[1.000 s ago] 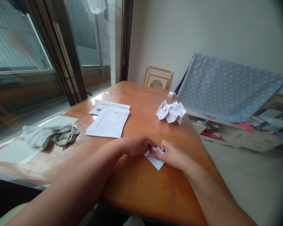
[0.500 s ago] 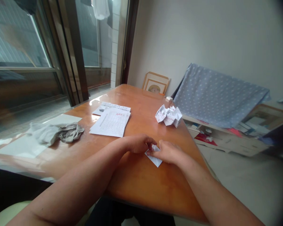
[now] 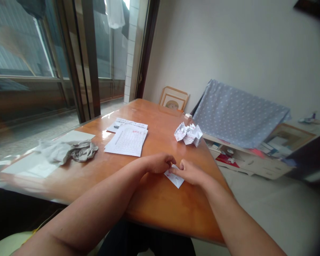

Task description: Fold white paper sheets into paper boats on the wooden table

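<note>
A small folded piece of white paper [image 3: 176, 179] with red print lies on the orange wooden table [image 3: 154, 202]. My left hand [image 3: 158, 163] is curled, its fingertips pinching the paper's upper left edge. My right hand [image 3: 190, 172] is also closed, pressing and pinching the paper from the right. The two hands nearly touch above the paper, and most of the sheet is hidden under them.
A finished crumpled-looking folded paper shape [image 3: 188, 134] sits further back. A stack of printed sheets [image 3: 126, 140] with a pen lies at centre left, a grey cloth [image 3: 69, 151] on white paper to the left. Windows are left; a dotted blue sheet [image 3: 237, 115] covers clutter right.
The view has tilted upward, so the table and hands sit lower and farther in the picture. Both hands stay pinched on the small folded paper with only slight finger shifts.
</note>
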`<action>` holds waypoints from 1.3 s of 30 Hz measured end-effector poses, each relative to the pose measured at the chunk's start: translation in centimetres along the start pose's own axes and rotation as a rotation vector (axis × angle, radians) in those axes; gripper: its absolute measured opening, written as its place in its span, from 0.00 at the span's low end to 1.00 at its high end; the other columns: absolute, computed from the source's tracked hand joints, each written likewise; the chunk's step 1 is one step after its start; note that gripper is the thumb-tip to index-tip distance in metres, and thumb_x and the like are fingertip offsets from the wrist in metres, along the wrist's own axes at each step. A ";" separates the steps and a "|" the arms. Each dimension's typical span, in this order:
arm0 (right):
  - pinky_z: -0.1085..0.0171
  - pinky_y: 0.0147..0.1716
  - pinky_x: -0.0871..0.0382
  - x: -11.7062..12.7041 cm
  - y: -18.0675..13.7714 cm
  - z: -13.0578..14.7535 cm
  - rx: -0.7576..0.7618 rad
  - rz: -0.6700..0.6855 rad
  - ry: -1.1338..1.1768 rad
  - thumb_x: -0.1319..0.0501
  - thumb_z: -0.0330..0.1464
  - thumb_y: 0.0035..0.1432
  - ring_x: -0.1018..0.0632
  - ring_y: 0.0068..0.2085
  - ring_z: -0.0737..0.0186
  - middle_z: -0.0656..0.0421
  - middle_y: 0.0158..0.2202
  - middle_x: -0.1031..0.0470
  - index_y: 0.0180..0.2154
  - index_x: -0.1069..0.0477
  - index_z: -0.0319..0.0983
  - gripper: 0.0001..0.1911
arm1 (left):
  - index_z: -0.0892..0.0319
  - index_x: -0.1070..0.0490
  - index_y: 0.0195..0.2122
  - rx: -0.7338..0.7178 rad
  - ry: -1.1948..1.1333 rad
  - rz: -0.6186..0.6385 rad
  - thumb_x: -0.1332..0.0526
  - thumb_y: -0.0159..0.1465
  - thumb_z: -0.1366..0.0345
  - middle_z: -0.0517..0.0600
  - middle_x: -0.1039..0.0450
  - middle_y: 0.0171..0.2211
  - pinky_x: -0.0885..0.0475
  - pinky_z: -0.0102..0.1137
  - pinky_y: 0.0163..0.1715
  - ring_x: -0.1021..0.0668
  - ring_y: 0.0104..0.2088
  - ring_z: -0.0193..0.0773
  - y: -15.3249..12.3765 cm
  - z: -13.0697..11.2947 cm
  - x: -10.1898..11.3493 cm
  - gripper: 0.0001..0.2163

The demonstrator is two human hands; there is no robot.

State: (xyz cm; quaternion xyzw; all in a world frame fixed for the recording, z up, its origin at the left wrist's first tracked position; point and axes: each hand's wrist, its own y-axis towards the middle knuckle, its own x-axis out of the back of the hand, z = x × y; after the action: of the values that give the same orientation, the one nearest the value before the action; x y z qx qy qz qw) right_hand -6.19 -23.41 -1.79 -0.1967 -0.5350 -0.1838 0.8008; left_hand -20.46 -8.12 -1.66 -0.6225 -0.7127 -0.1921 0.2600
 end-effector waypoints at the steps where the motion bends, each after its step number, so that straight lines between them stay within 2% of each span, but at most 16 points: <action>1: 0.64 0.26 0.41 -0.3 -0.1 -0.7 0.002 -0.039 0.081 0.42 0.64 0.51 0.26 0.28 0.58 0.57 0.30 0.22 0.32 0.29 0.42 0.32 | 0.56 0.23 0.46 -0.003 -0.002 -0.012 0.43 0.52 0.74 0.47 0.19 0.37 0.30 0.26 0.32 0.20 0.36 0.39 0.0 -0.1 -0.1 0.21; 4: 0.65 0.28 0.41 -1.2 -0.6 -2.2 0.028 -0.153 0.242 0.43 0.56 0.58 0.26 0.30 0.61 0.59 0.31 0.23 0.32 0.31 0.42 0.24 | 0.56 0.23 0.45 0.026 0.030 -0.113 0.43 0.55 0.72 0.48 0.19 0.36 0.31 0.26 0.30 0.20 0.33 0.38 0.1 -0.2 -0.5 0.18; 8: 0.66 0.29 0.40 -2.2 -1.0 -2.8 0.034 -0.245 0.337 0.41 0.47 0.59 0.26 0.31 0.61 0.62 0.29 0.24 0.32 0.30 0.42 0.15 | 0.57 0.23 0.45 0.080 0.140 -0.285 0.42 0.58 0.65 0.51 0.19 0.38 0.30 0.29 0.33 0.21 0.36 0.41 0.5 0.1 -0.7 0.15; 13: 0.66 0.29 0.40 -2.8 -1.1 -2.7 0.037 -0.322 0.382 0.41 0.38 0.55 0.27 0.30 0.62 0.63 0.28 0.26 0.31 0.29 0.43 0.07 | 0.57 0.21 0.34 0.063 0.235 -0.331 0.41 0.59 0.60 0.54 0.20 0.38 0.31 0.32 0.38 0.22 0.38 0.44 0.8 0.4 -0.5 0.10; 16: 0.65 0.32 0.37 -2.9 -1.2 -2.7 0.085 -0.382 0.347 0.41 0.35 0.53 0.27 0.32 0.61 0.61 0.30 0.25 0.29 0.27 0.43 0.06 | 0.56 0.21 0.31 0.054 0.252 -0.337 0.40 0.60 0.56 0.55 0.21 0.37 0.32 0.33 0.36 0.22 0.36 0.44 0.9 0.3 -0.6 0.12; 18: 0.64 0.34 0.35 -3.1 -1.3 -2.8 0.113 -0.408 0.343 0.41 0.34 0.53 0.26 0.33 0.61 0.60 0.32 0.25 0.28 0.27 0.43 0.05 | 0.56 0.21 0.29 0.048 0.239 -0.330 0.38 0.58 0.57 0.53 0.21 0.36 0.33 0.32 0.35 0.23 0.35 0.43 0.9 0.3 -0.8 0.10; 23: 0.63 0.36 0.33 -3.4 -1.2 -2.8 0.115 -0.435 0.461 0.39 0.37 0.54 0.25 0.34 0.60 0.59 0.32 0.24 0.29 0.26 0.42 0.06 | 0.57 0.23 0.27 0.060 0.132 -0.314 0.38 0.52 0.66 0.49 0.23 0.28 0.36 0.29 0.28 0.24 0.29 0.39 1.0 0.1 -1.4 0.04; 26: 0.62 0.36 0.31 -3.3 -1.3 -2.5 0.061 -0.486 0.619 0.38 0.42 0.56 0.25 0.34 0.58 0.59 0.32 0.23 0.33 0.27 0.41 0.11 | 0.58 0.25 0.31 0.088 0.024 -0.362 0.40 0.56 0.67 0.48 0.23 0.28 0.35 0.27 0.26 0.24 0.28 0.37 1.1 -0.1 -1.4 0.05; 29: 0.61 0.36 0.30 -2.9 -1.5 -2.2 0.013 -0.538 0.801 0.38 0.48 0.57 0.23 0.37 0.56 0.56 0.36 0.22 0.41 0.27 0.40 0.19 | 0.59 0.28 0.35 0.116 -0.075 -0.431 0.44 0.61 0.64 0.49 0.24 0.29 0.34 0.26 0.25 0.24 0.28 0.35 1.1 -0.1 -1.2 0.07; 32: 0.63 0.30 0.32 -2.4 -2.0 -1.8 -0.009 -0.475 0.946 0.40 0.52 0.59 0.23 0.39 0.54 0.53 0.42 0.21 0.47 0.28 0.40 0.25 | 0.59 0.32 0.33 0.109 -0.239 -0.514 0.44 0.63 0.60 0.48 0.25 0.28 0.33 0.26 0.26 0.25 0.27 0.34 1.2 -0.1 -0.9 0.08; 35: 0.64 0.29 0.32 -1.8 -2.4 -1.0 0.068 -0.340 1.028 0.41 0.53 0.60 0.23 0.42 0.53 0.52 0.45 0.21 0.49 0.27 0.39 0.26 | 0.58 0.34 0.30 0.047 -0.438 -0.589 0.42 0.62 0.59 0.49 0.25 0.30 0.33 0.26 0.28 0.25 0.30 0.34 1.1 -0.4 -0.9 0.08; 37: 0.64 0.29 0.33 -1.6 -2.6 -0.5 0.097 -0.273 1.043 0.38 0.52 0.58 0.23 0.43 0.53 0.52 0.45 0.21 0.49 0.26 0.39 0.27 | 0.58 0.35 0.30 0.023 -0.531 -0.591 0.40 0.61 0.59 0.49 0.25 0.31 0.33 0.26 0.28 0.25 0.31 0.34 1.0 -0.8 -1.1 0.08; 39: 0.64 0.29 0.34 -1.5 -2.7 0.1 0.068 -0.264 1.054 0.34 0.51 0.54 0.24 0.40 0.54 0.53 0.43 0.20 0.49 0.25 0.39 0.28 | 0.59 0.35 0.31 0.015 -0.607 -0.546 0.39 0.61 0.60 0.48 0.26 0.30 0.33 0.27 0.27 0.26 0.30 0.33 0.9 -1.2 -1.4 0.09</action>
State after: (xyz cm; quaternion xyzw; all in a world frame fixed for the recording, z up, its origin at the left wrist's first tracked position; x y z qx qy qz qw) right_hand -8.16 -25.54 -2.87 0.0172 -0.0867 -0.3392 0.9365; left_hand -19.29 -9.83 -1.57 -0.4371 -0.8975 -0.0565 -0.0183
